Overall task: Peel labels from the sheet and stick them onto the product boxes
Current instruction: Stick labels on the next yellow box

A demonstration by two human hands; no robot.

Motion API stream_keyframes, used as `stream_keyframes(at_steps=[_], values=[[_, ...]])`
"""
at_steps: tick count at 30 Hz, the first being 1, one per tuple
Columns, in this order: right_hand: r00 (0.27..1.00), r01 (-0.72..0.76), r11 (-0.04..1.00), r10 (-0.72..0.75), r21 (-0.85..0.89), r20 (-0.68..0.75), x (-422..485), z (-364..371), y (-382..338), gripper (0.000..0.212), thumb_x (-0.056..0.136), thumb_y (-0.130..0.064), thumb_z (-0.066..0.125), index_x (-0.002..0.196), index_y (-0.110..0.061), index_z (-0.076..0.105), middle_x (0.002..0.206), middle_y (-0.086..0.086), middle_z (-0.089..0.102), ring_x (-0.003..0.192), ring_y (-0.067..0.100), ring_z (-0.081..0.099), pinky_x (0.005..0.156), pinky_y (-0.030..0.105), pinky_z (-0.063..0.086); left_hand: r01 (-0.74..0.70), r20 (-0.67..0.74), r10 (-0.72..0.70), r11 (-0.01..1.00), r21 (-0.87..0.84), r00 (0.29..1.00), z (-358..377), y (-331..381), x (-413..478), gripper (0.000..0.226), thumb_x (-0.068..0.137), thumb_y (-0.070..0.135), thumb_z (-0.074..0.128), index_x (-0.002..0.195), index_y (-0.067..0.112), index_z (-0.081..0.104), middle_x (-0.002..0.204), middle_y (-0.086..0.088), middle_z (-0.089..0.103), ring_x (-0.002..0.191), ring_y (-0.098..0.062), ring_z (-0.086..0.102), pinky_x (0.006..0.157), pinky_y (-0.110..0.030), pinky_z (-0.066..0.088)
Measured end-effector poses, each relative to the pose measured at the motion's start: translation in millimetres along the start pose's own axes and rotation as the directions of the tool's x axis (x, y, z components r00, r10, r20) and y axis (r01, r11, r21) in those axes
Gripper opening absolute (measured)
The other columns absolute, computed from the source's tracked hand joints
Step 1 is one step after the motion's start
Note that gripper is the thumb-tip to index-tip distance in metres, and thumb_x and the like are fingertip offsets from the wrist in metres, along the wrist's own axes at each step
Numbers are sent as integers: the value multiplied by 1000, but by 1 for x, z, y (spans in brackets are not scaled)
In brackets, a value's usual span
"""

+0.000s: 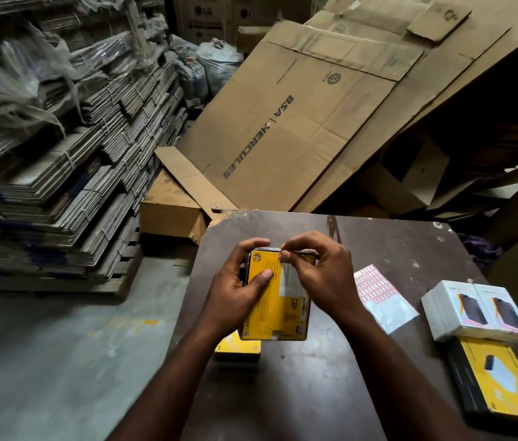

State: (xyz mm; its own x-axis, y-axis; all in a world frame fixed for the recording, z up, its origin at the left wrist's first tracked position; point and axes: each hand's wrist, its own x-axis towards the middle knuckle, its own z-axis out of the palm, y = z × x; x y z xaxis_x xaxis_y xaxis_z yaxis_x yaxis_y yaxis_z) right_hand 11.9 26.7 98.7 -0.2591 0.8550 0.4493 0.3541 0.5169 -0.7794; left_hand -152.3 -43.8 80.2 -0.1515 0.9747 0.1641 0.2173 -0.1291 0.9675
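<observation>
Two hands [238, 291] [324, 275], one yellow box [270, 310], label [280, 256]

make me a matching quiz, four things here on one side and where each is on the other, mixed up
1 label sheet
2 white boxes
3 yellow box with white sticker
4 yellow box with product picture

a held in the left hand
b nearest the camera, far right
c just right of the right hand
d right of the sheet, beyond box 4

Pairs: 1c, 2d, 3a, 4b
</observation>
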Motion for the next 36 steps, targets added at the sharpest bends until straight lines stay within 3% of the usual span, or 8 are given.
stream_keyframes(at_steps=[3, 8, 14, 16, 19, 22, 25, 36], values=[[997, 78, 992, -79, -104, -10, -2, 3, 0, 8, 82, -7, 77, 87, -14, 75, 88, -4, 69, 81, 3, 64, 71, 10, 49, 15, -29, -14, 1000, 25, 999, 0, -1, 2, 27, 95, 19, 63, 118, 30, 55, 108, 22, 62, 95, -5, 66, 71, -23, 56], [985, 156, 966, -169, -208, -46, -7, 4, 1, 8, 83, -4, 75, 87, -11, 74, 87, 0, 67, 77, 5, 59, 72, 2, 41, 9, -43, -6, 998, 56, 999, 4, 0, 3, 25, 96, 22, 62, 118, 30, 53, 104, 26, 62, 91, -1, 65, 67, -19, 56], [975, 130, 983, -150, -125, -165, -5, 0, -8, 7, 87, -5, 72, 89, -10, 69, 87, 0, 67, 79, 8, 62, 72, 11, 49, 94, -141, -92, 996, 9, 986, 1, -9, 7, 23, 96, 20, 62, 114, 33, 55, 97, 14, 65, 88, -6, 67, 69, -30, 60], [987, 104, 989, -115, -105, -108, 0, -7, -7, 4, 87, -9, 72, 90, -11, 70, 90, -2, 68, 84, 6, 63, 75, 15, 51, 113, -125, -114, 993, -17, 986, -4, -10, 7, 24, 96, 19, 62, 113, 34, 55, 97, 13, 65, 90, -9, 67, 71, -33, 61], [987, 90, 988, -72, -126, 142, 6, -13, -4, 5, 87, -13, 73, 91, -14, 70, 96, -3, 69, 91, 7, 63, 78, 19, 52, 83, -47, -84, 997, -6, 995, -10, -7, 7, 23, 97, 19, 60, 114, 35, 55, 96, 16, 63, 87, -9, 66, 71, -35, 61], [948, 84, 987, -36, -139, 315, 10, -12, -8, 6, 89, -16, 72, 92, -18, 69, 99, -3, 67, 92, 7, 61, 74, 9, 48, 48, 1, -48, 998, 31, 999, -11, -3, 9, 23, 97, 18, 60, 114, 33, 55, 101, 22, 61, 88, -5, 64, 69, -29, 59], [931, 52, 986, 10, -160, 364, 16, -13, -11, 3, 91, -22, 69, 93, -21, 67, 96, -6, 64, 91, 5, 59, 73, 15, 48, 39, 18, -39, 999, 33, 999, -12, -3, 8, 23, 97, 18, 60, 115, 31, 55, 101, 20, 61, 87, -2, 63, 67, -23, 56], [896, -3, 979, 94, -206, 434, 26, -18, -13, 15, 101, -27, 54, 92, -28, 66, 95, -7, 64, 92, 8, 57, 76, 28, 51, 60, 49, -60, 998, 3, 997, -13, -5, 7, 24, 96, 18, 62, 114, 32, 56, 96, 13, 63, 86, -6, 65, 70, -29, 58]])
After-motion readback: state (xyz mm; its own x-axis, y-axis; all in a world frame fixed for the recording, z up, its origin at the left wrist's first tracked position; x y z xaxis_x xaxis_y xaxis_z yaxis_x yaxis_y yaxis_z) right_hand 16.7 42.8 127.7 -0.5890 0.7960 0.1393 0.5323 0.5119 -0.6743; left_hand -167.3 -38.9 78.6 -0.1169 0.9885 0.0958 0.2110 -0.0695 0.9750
